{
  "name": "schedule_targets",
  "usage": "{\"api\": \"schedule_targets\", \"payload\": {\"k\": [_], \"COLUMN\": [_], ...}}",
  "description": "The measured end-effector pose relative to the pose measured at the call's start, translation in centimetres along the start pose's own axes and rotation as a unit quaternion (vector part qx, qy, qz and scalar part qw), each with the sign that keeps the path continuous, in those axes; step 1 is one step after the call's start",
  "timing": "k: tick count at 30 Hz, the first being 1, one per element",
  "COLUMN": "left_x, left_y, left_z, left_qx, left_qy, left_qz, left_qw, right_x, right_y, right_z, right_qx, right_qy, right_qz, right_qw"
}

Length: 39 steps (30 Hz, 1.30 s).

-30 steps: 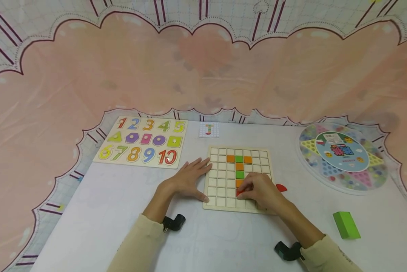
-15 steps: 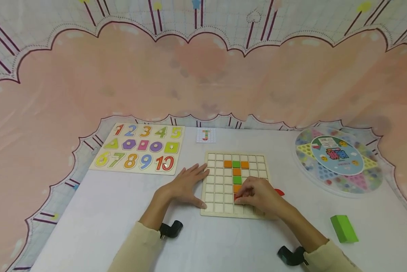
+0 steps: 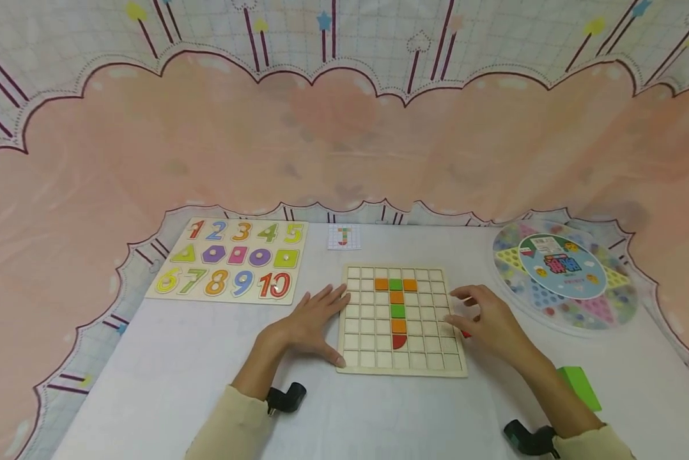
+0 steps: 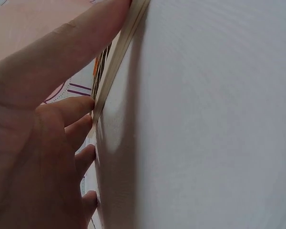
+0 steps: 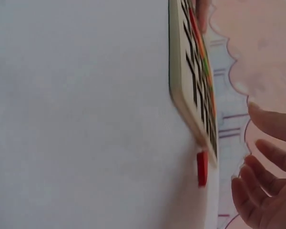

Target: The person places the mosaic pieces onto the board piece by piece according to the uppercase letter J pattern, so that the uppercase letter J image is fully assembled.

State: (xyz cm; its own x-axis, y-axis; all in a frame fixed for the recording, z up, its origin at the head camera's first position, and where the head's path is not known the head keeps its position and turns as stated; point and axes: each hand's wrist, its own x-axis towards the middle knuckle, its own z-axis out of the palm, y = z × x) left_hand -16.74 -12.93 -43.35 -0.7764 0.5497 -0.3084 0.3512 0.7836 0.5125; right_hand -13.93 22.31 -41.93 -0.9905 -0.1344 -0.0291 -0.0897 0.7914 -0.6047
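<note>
A wooden grid board (image 3: 367,360) lies flat on the white table. Orange and green square tiles form a T on it, with a red rounded tile (image 3: 399,341) below the lowest orange tile (image 3: 399,326). My left hand (image 3: 307,330) rests its spread fingers and thumb against the board's left edge. Beyond the right edge, my right hand (image 3: 492,324) hovers with thumb and fingers apart, holding nothing. Partly hidden beneath it in the head view is a second red piece (image 3: 466,334). That piece shows fully on the table in the right wrist view, just off the board's corner.
A small card (image 3: 344,236) with a coloured J pattern lies behind the board. To the left is a number-and-shape puzzle (image 3: 226,262); at the right, a round lidded game box (image 3: 563,265). A green block (image 3: 581,388) sits partly behind my right forearm.
My right hand has let go of the red rounded tile on the board and moved right, over the loose red piece. My left hand stays at the board's edge. The head view has tilted up slightly.
</note>
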Motion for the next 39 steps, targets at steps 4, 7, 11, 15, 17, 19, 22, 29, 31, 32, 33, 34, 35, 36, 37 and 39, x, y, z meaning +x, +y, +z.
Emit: {"api": "schedule_targets", "payload": {"k": [4,7,11,15,17,19,22,29,31,32,33,34,35,36,37,39], "left_x": [-0.2,-0.3,-0.5,-0.5,-0.4,-0.3,-0.1,0.1,0.1,0.1,0.1,0.1,0.2,0.2,0.1,0.1], "left_y": [-0.1,-0.4,-0.6,-0.7,-0.7,-0.6,-0.4,-0.3,-0.3,-0.2,-0.3,-0.3,-0.3,-0.3,-0.3,-0.4], "left_z": [-0.2,-0.3,-0.5,-0.6,-0.5,-0.5,-0.4,-0.2,-0.1,-0.1,-0.1,-0.1,0.0,0.1,0.1,0.3], "left_qx": [0.003,0.007,0.006,0.003,0.0,-0.003,-0.004,0.002,0.002,0.001,0.001,0.0,0.0,0.0,0.0,0.002], "left_qy": [0.002,0.004,0.007,0.011,0.011,0.01,0.007,0.004,0.003,0.003,0.003,0.004,0.004,0.005,0.006,0.006], "left_qz": [-0.005,-0.005,-0.011,-0.009,-0.004,0.0,0.004,0.005,0.004,0.004,0.004,0.004,0.005,0.006,0.006,0.004], "left_qw": [1.0,1.0,0.9999,0.9999,0.9999,1.0,1.0,1.0,1.0,1.0,1.0,1.0,1.0,1.0,1.0,1.0], "right_x": [0.2,0.4,0.6,0.6,0.5,0.4,0.3,0.2,0.1,0.1,0.1,0.0,0.0,0.0,-0.1,-0.1], "right_y": [1.1,1.7,2.2,2.2,2.2,2.3,2.6,3.0,3.1,3.1,3.1,3.1,3.1,3.1,3.2,3.3], "right_z": [-0.3,-0.2,0.1,0.0,-0.1,-0.3,-0.3,-0.2,-0.1,-0.1,-0.1,-0.1,-0.1,-0.1,-0.1,0.0], "right_qx": [-0.002,-0.001,-0.007,-0.017,-0.02,-0.023,-0.028,-0.024,-0.023,-0.023,-0.025,-0.027,-0.029,-0.03,-0.031,-0.026], "right_qy": [-0.005,-0.012,-0.024,-0.028,-0.032,-0.035,-0.039,-0.05,-0.052,-0.052,-0.053,-0.052,-0.051,-0.049,-0.048,-0.047], "right_qz": [0.023,0.035,0.02,0.008,0.012,0.015,0.019,0.029,0.03,0.029,0.03,0.03,0.03,0.029,0.028,0.022], "right_qw": [0.9997,0.9993,0.9995,0.9994,0.9992,0.999,0.9987,0.998,0.998,0.9979,0.9978,0.9978,0.9978,0.9979,0.998,0.9983]}}
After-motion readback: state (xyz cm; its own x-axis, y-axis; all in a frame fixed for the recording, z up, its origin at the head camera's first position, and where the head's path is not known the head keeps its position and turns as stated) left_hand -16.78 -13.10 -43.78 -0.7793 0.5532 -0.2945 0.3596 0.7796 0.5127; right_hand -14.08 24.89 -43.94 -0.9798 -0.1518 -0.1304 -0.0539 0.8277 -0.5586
